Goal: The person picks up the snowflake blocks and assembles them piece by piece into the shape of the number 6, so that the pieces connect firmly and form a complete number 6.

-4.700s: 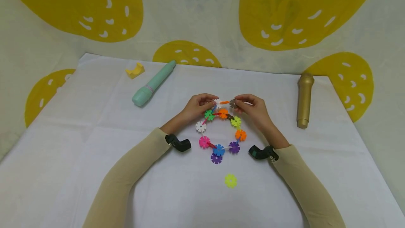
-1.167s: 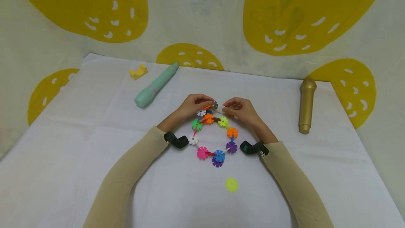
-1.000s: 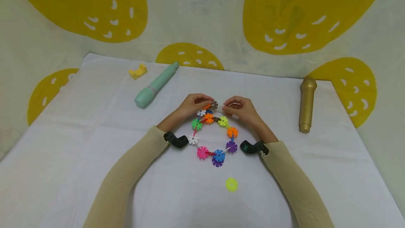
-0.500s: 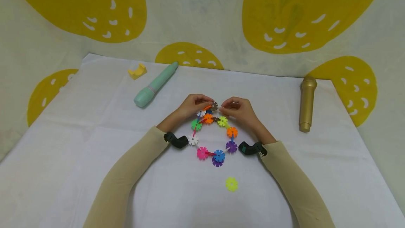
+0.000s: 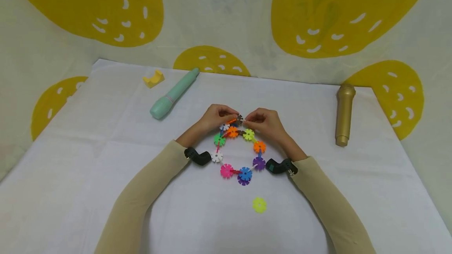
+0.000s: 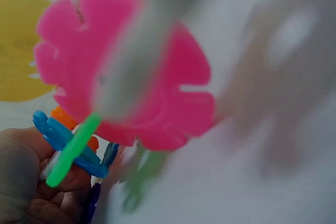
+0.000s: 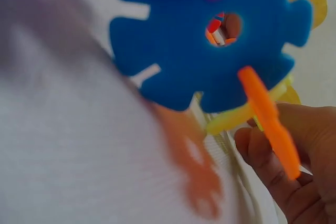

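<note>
A ring of multicoloured notched plastic discs (snowflake-shaped building discs), linked slot to slot, hangs between the hands in the head view; a pink disc (image 5: 226, 171) and a blue disc (image 5: 245, 174) are at its near side. My left hand (image 5: 219, 118) pinches the chain's far end at an orange disc (image 5: 232, 120) seen edge-on, joined to a grey-brown disc (image 5: 239, 119). Thumb and forefinger of my right hand (image 5: 267, 122) pinch a white disc, mostly hidden, at the grey-brown disc's right edge. In the wrist views a pink disc (image 6: 178, 98) and a blue disc (image 7: 173, 72) largely block the work.
A loose yellow-green disc (image 5: 259, 205) lies on the white tablecloth (image 5: 197, 214) nearer the body. Back left are a mint-green toy microphone (image 5: 174, 94) and a small yellow curved stand (image 5: 154, 78). A gold microphone (image 5: 345, 115) lies at the right.
The right hand let go of the grey-brown disc and took a white one, brought leftward to the grey-brown disc's edge. The ring shifted slightly left and nearer; the left hand now grips the orange disc.
</note>
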The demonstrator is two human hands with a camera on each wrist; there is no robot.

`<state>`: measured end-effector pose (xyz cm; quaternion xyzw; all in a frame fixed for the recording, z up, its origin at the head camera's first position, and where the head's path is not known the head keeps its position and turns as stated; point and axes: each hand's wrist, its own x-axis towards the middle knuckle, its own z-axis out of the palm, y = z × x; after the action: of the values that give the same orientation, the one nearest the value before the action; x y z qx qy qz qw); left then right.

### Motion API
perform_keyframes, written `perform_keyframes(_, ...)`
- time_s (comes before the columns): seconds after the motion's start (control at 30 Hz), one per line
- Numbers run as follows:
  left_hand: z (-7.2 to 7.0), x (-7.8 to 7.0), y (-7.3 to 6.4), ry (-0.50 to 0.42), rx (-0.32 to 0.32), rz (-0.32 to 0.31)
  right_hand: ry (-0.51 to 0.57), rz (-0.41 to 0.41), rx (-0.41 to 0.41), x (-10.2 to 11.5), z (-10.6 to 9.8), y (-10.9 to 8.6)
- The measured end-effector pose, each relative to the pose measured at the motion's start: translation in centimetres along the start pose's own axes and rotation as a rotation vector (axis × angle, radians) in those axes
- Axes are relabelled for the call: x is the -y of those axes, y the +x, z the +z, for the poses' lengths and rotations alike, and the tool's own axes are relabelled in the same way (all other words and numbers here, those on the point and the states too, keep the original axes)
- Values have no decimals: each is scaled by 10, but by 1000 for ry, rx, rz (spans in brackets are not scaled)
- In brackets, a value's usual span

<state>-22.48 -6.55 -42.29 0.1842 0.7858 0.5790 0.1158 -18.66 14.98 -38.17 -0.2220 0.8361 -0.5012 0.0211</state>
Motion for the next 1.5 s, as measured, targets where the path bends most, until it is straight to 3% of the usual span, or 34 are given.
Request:
perform_keyframes(0.13, -2, -2, -1, -14, -6, -10, 58, 18, -8, 0, 1, 1)
perform_keyframes(0.37, -7, -4, -2, -53, -12, 12, 147, 33, -15, -34, 4, 9)
perform_keyframes(0.67, -18, 1, -2, -62, -50, 18, 90, 101, 49, -40, 5, 13)
perform_keyframes(1.07, -18, 9, -4, -70, -50, -42, 79, 240, 119, -42, 8, 21)
perform_keyframes(1.33, -16, 5, -3, -80, -19, -58, -32, 260, 140, -40, 7, 27)
perform_keyframes(1.5, -16, 5, -2, -107, -4, -56, -76, 217, 135, -38, 11, 30)
